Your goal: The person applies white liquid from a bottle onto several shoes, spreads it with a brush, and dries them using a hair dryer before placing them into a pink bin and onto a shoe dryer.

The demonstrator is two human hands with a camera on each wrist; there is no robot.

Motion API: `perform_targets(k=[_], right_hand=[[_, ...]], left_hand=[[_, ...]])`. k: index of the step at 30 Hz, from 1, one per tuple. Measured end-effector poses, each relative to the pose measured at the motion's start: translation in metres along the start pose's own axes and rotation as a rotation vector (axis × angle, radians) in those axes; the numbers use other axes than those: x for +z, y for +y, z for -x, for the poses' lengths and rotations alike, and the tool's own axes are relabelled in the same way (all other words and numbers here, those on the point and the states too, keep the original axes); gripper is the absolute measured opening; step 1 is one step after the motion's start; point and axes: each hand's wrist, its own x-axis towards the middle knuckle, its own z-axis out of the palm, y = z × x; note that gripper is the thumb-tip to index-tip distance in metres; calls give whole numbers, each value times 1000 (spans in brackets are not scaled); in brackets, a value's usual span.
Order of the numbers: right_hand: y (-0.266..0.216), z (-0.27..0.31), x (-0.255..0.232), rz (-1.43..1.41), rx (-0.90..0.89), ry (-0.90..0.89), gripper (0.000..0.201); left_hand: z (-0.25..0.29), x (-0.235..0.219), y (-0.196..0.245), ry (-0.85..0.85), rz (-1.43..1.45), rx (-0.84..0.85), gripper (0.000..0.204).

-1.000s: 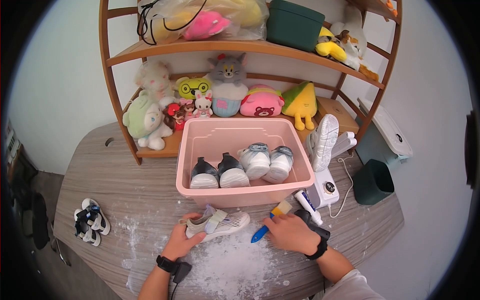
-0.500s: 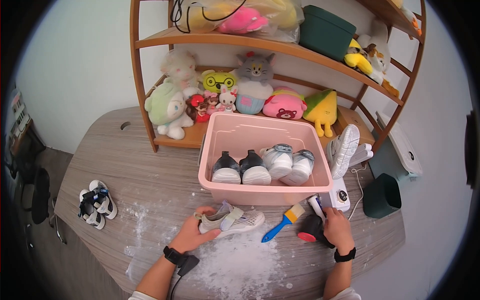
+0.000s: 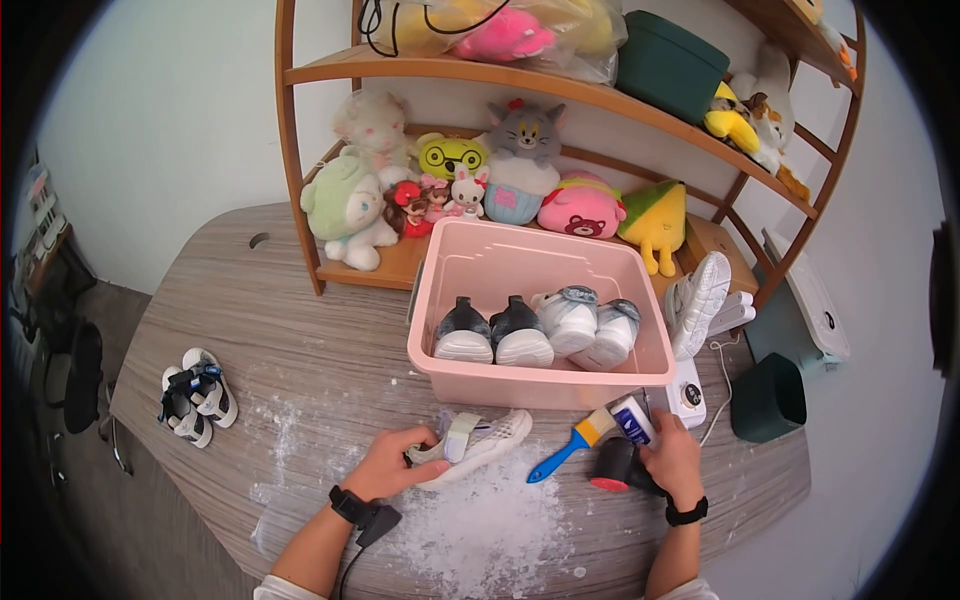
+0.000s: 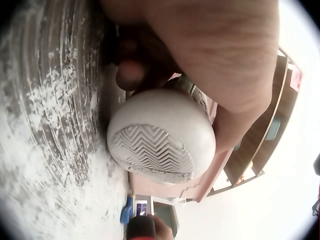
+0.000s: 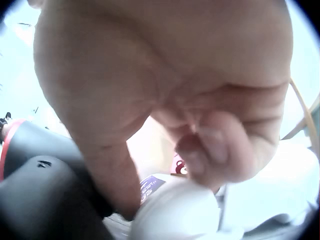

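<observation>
My left hand [image 3: 400, 464] grips a pale mesh shoe [image 3: 490, 440] by its heel, toe pointing right and slightly raised. The shoe's patterned heel sole [image 4: 155, 147] faces the left wrist view, under the hand [image 4: 210, 45]. On the right, my right hand [image 3: 674, 462] holds a white tube with a dark blue label [image 3: 634, 420] between thumb and fingers. In the right wrist view the tube's white end [image 5: 177, 212] lies between the thumb and the curled fingers of the hand [image 5: 165, 85]. A black, red-ended object [image 3: 618, 466] lies beside that hand.
A blue-handled brush [image 3: 572, 447] lies between the hands. Behind stands a pink bin [image 3: 540, 388] with two pairs of shoes. Small sandals [image 3: 198, 398] sit at left, a white shoe dryer [image 3: 688, 392] and dark green bin [image 3: 768, 398] at right. White powder [image 3: 490, 530] covers the near tabletop.
My right hand has left the brush, moved right and taken hold of the tube, whose label now faces up. The left hand keeps the shoe, its toe turned slightly upward. The head view has shifted.
</observation>
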Motion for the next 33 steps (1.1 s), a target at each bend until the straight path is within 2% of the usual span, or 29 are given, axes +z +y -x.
perform_targets(k=[3,6,8,12,18,20,21,23,24,25,27,31,33], right_hand=[[3,-2,-2,-67,40,40,52],[10,-4,6,-88,32,-6,51],[2,-3,6,-5,-15,50,47],[0,-6,10,65,-10,39,47],[3,-10,14,64,70,1,47],[0,-8,9,11,102,165,47],[-1,-7,5,12,96,162,47],[-9,-4,-13,-173,123,269,48],[-18,-2,-30,-309,263,157,45],[-19,-1,-29,-308,261,155,45],[-20,2,-26,-948,-36,326,45],[-52,2,-38,-1248,-81,176,43],[-62,-4,-39,-1270,-127,137,41]], left_hand=[[1,0,1,-11,2,-29,33],[1,-1,4,-16,-5,-52,34],[1,-1,5,-19,-2,-74,34],[2,0,1,-20,5,-68,35],[0,1,0,-20,1,-31,34],[1,1,1,-1,14,-21,34],[1,0,2,-8,11,-44,34],[2,0,2,-13,11,-70,34],[2,0,1,-20,5,-62,34],[1,0,0,-27,-1,-54,33],[1,0,1,-27,7,-54,34],[1,-2,3,-37,-18,-78,35],[1,-1,3,-28,-4,-63,35]])
